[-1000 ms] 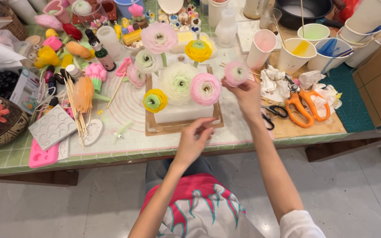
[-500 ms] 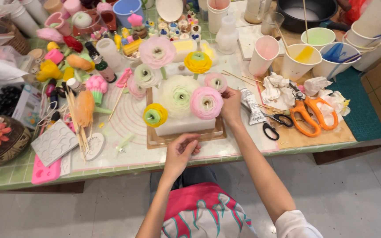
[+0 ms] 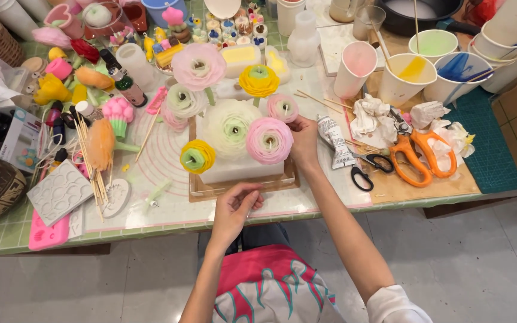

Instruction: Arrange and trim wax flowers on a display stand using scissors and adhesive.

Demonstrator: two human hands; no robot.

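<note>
Desk (image 3: 151, 218) crowded. White block (image 3: 240, 170) on its wooden tray holds the wax flowers. Our left hand (image 3: 234, 209) rests loosely curled at the tray's near edge; right hand (image 3: 304, 140) pinches the small pink flower (image 3: 283, 107), seating it. Judged next: press straight down.

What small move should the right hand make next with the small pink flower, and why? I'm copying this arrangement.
Probably press the small pink flower down into the white block: the right hand is at it, behind the bigger pink flower, while the left hand rests at the tray's front edge.
</note>
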